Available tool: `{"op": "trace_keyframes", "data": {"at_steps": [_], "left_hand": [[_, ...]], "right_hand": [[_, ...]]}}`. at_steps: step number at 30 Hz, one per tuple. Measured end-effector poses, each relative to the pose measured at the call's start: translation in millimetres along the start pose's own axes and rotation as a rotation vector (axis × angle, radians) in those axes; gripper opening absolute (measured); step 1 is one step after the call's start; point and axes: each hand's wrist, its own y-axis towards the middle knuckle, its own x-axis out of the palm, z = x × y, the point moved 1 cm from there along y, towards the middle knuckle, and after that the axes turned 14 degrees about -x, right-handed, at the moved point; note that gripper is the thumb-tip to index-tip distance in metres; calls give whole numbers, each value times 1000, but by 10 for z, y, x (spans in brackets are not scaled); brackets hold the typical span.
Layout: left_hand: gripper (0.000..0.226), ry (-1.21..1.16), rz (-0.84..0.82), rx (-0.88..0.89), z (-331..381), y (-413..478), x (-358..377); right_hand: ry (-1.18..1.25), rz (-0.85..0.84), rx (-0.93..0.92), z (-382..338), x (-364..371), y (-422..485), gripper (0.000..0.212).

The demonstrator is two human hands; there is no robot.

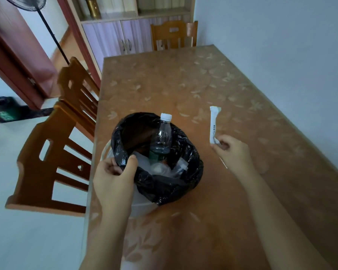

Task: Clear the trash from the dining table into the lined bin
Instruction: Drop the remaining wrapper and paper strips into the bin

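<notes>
A white bin lined with a black bag [185,180] stands on the brown dining table [213,78] near its left edge. Inside it I see a clear plastic bottle [162,135] with a white cap standing upright, plus pale wrappers at the bottom. My left hand [115,176] grips the bin's near left rim, thumb over the bag's edge. My right hand [230,151] pinches the lower end of a long white paper wrapper [214,123], which points away from me, to the right of the bin and just over the tabletop.
Two wooden chairs [53,152] stand along the table's left side and a third [174,35] at its far end. A cabinet [117,36] and a fan pole [53,36] stand behind. The wall runs along the table's right side.
</notes>
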Motion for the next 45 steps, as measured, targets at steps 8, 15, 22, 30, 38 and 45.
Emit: {"op": "trace_keyframes", "data": {"at_steps": [8,15,22,30,38,45], "left_hand": [[31,-37,-56,8,33,-185,-444],[27,-90,-99,8,47,-341,-751],[25,-136,-95,47,51,-481,-949],[16,-186,-58,27,11,-659,-1104],[16,-204,-19,-3,-44,-675,-1292],[12,-274,23,-81,-120,-639,-1621]], "right_hand": [[62,61,-141,-940,-245,-223,19],[268,37,-288,-1703,-284,-320,28],[19,-336,-393,-2018,-18,-462,28],[-96,-525,-350,-1948,342,-621,18],[-1,-523,-359,-1996,301,-780,23],[-163,-346,-421,-2097,264,-1034,27]]}}
